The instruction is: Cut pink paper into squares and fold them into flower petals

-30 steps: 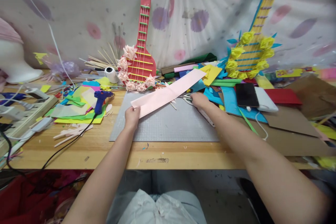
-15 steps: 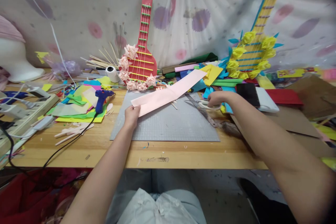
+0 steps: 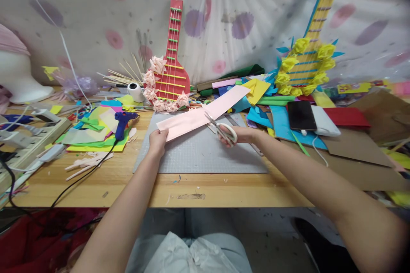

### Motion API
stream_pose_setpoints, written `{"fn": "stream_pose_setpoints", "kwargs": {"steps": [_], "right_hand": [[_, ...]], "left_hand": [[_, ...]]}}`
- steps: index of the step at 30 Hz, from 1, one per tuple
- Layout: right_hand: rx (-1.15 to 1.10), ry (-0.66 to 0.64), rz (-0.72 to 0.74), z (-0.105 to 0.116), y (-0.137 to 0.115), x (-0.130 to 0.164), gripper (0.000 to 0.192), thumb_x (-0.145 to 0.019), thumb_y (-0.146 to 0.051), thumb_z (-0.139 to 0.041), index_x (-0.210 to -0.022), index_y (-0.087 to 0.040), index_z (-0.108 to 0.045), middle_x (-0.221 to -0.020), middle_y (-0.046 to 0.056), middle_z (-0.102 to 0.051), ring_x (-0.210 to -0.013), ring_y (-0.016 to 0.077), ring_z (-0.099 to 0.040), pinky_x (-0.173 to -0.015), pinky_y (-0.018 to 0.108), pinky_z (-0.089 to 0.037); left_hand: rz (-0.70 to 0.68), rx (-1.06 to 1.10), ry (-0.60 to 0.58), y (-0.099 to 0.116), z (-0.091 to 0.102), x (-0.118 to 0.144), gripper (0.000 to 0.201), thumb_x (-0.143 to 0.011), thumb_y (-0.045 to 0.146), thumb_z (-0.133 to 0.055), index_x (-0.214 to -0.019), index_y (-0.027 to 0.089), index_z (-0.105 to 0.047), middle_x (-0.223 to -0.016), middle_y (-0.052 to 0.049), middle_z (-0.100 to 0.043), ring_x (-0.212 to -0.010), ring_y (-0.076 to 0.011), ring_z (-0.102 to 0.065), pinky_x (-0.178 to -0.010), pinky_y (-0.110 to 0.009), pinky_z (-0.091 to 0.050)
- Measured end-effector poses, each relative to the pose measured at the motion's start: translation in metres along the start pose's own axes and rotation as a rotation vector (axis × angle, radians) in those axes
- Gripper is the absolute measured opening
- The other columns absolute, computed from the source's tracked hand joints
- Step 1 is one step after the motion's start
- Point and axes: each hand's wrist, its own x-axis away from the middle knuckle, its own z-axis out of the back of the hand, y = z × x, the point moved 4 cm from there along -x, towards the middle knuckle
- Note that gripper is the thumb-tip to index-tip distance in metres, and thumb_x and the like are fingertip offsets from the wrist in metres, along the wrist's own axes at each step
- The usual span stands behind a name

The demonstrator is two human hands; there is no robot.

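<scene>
A long strip of pale pink paper [image 3: 188, 123] slants across the grey cutting mat [image 3: 198, 158], its far end over the coloured scraps. My left hand [image 3: 158, 141] pinches its near left corner. In my right hand [image 3: 231, 136] is a pair of scissors [image 3: 231, 133] with white handles, its blades slightly apart and pointing at the strip's lower edge near the middle. Whether the blades touch the paper I cannot tell. Under and beside the scissors, a ruler [image 3: 255, 150] lies partly hidden on the mat.
A blue glue gun [image 3: 121, 124] rests on coloured sheets at the left, near a power strip [image 3: 41, 145]. Behind the mat stands a red paper guitar [image 3: 174, 77] with pink flowers; a yellow one [image 3: 304, 68] is at the right. A phone [image 3: 301, 116] lies on cardboard.
My right hand has come left from the mat's right side, bringing the scissors up to the pink strip. My left hand keeps its hold on the paper, and the view has shifted slightly.
</scene>
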Motion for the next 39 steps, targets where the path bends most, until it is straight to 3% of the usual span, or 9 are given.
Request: {"fn": "stream_pose_setpoints", "kwargs": {"steps": [4,8,11,18,26,34,39], "right_hand": [[0.000,-0.285,-0.116,-0.022,0.000,0.001,0.067,-0.076,-0.072,-0.022,-0.085,-0.013,-0.052,-0.068,0.004,-0.056,-0.062,0.0130,-0.056,-0.052,0.022,-0.040],[0.011,-0.358,-0.227,-0.032,0.000,0.008,0.075,-0.075,-0.073,-0.013,-0.087,-0.012,-0.055,-0.072,0.007,-0.058,-0.065,0.0137,-0.058,-0.058,0.025,-0.044],[-0.016,-0.385,-0.209,-0.038,-0.002,0.003,0.075,-0.075,-0.073,-0.012,-0.087,-0.012,-0.054,-0.072,0.007,-0.059,-0.064,0.0135,-0.057,-0.057,0.024,-0.043],[-0.110,-0.312,-0.145,-0.045,-0.013,-0.022,0.073,-0.076,-0.072,-0.009,-0.084,-0.014,-0.054,-0.067,0.004,-0.057,-0.062,0.0132,-0.058,-0.049,0.021,-0.039],[-0.062,-0.228,-0.164,-0.050,-0.017,-0.020,0.070,-0.075,-0.074,-0.016,-0.082,-0.015,-0.055,-0.067,0.004,-0.057,-0.057,0.0123,-0.056,-0.045,0.021,-0.036],[-0.057,-0.186,-0.131,-0.049,-0.012,-0.024,0.065,-0.076,-0.072,-0.023,-0.078,-0.014,-0.052,-0.062,0.004,-0.055,-0.052,0.0122,-0.057,-0.039,0.019,-0.033],[-0.062,-0.128,-0.095,-0.048,-0.008,-0.026,0.064,-0.070,-0.075,-0.034,-0.078,-0.013,-0.050,-0.058,0.003,-0.054,-0.050,0.0127,-0.057,-0.036,0.017,-0.030]], "left_hand": [[0.034,0.023,-0.015,0.006,0.000,0.000,0.018,-0.065,0.014,-0.058,-0.081,0.008,-0.064,-0.077,-0.008,-0.065,-0.058,-0.0134,-0.058,-0.052,-0.028,-0.051],[0.023,0.007,-0.030,0.010,-0.001,0.000,0.017,-0.066,0.014,-0.057,-0.081,0.009,-0.064,-0.079,-0.009,-0.066,-0.063,-0.0154,-0.061,-0.054,-0.029,-0.052],[0.034,0.006,-0.021,0.009,-0.003,0.001,0.019,-0.067,0.014,-0.056,-0.084,0.009,-0.064,-0.078,-0.009,-0.065,-0.065,-0.0164,-0.062,-0.057,-0.031,-0.053],[0.036,0.059,-0.040,0.003,-0.004,0.007,0.018,-0.069,0.014,-0.056,-0.085,0.007,-0.063,-0.083,-0.009,-0.066,-0.065,-0.0139,-0.061,-0.057,-0.027,-0.053],[-0.018,0.069,-0.040,0.000,-0.003,0.010,0.020,-0.069,0.016,-0.057,-0.086,0.007,-0.063,-0.086,-0.009,-0.067,-0.063,-0.0137,-0.061,-0.054,-0.027,-0.052],[-0.116,0.033,-0.055,-0.001,0.000,0.012,0.025,-0.066,0.019,-0.061,-0.087,0.006,-0.064,-0.081,-0.008,-0.068,-0.066,-0.0138,-0.062,-0.065,-0.027,-0.051],[-0.136,0.006,-0.021,-0.001,0.000,0.014,0.022,-0.068,0.016,-0.059,-0.086,0.005,-0.064,-0.078,-0.008,-0.068,-0.058,-0.0115,-0.060,-0.059,-0.025,-0.050]]}}
